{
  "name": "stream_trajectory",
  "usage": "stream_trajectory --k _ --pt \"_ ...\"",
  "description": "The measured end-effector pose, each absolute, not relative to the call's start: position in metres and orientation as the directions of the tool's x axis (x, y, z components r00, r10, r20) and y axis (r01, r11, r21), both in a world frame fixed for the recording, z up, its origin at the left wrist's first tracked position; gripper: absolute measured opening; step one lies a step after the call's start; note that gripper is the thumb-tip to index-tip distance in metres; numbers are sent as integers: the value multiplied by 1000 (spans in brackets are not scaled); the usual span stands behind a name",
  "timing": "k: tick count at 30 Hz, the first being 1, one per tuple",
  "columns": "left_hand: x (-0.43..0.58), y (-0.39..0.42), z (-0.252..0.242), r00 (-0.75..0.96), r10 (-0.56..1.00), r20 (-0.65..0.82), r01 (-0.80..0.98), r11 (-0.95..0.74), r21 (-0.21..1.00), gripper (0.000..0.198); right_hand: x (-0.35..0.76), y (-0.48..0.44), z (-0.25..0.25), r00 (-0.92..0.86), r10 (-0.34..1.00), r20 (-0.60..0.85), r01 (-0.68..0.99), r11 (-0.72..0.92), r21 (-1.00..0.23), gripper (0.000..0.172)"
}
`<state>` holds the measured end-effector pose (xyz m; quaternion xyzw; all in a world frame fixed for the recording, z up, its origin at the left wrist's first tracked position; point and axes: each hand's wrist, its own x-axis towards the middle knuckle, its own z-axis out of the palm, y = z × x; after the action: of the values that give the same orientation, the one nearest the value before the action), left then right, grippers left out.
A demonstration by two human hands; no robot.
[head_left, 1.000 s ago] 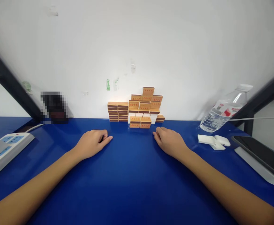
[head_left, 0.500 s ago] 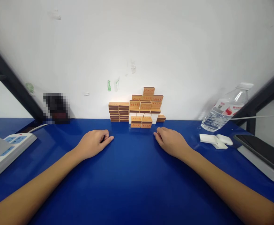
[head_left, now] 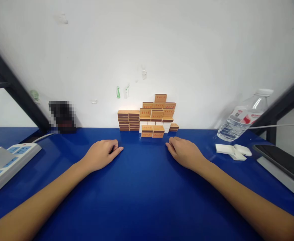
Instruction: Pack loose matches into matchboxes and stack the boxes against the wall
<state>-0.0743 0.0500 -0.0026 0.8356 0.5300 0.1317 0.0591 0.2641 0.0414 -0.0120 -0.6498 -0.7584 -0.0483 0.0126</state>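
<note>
My left hand (head_left: 102, 154) rests on the blue tabletop (head_left: 139, 197), its fingers curled loosely inward and its thumb stretched toward the middle. Nothing shows in the gap under the curled fingers. Opposite it, my right hand (head_left: 184, 152) lies in a loose fist, with no object visible in it. Beyond and between the hands stands a stepped pile of orange matchboxes (head_left: 145, 112), topped by a single matchbox (head_left: 160, 98). At its front, more matchboxes (head_left: 158, 132) are stacked in pairs. Two neat columns of matchboxes (head_left: 128, 120) adjoin it on the left. Neither hand touches any of them.
A white wall (head_left: 101, 50) rises behind the table. On the left are a power strip (head_left: 18, 157) and a pixelated dark object (head_left: 62, 117). To the right stand a tilted water bottle (head_left: 244, 115), small white pieces (head_left: 233, 150) and a phone (head_left: 285, 160) on a stand.
The whole view has shifted slightly, so everything appears a little further right and lower. Both hands keep their pose, and the matchboxes stay as they were.
</note>
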Motion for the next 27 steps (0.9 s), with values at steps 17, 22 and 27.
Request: stream_trajectory --k 17,22,27 --pt "-75 52 -5 413 895 167 869 -442 221 43 265 42 -13 -161 983 89 986 157 53 30" --pt "-75 51 -4 411 898 159 873 -438 217 43 264 42 -11 -154 984 86 987 150 55 29" --pt "-76 51 -4 416 894 164 869 -444 219 43 264 42 -11 -157 984 85 987 153 58 29"
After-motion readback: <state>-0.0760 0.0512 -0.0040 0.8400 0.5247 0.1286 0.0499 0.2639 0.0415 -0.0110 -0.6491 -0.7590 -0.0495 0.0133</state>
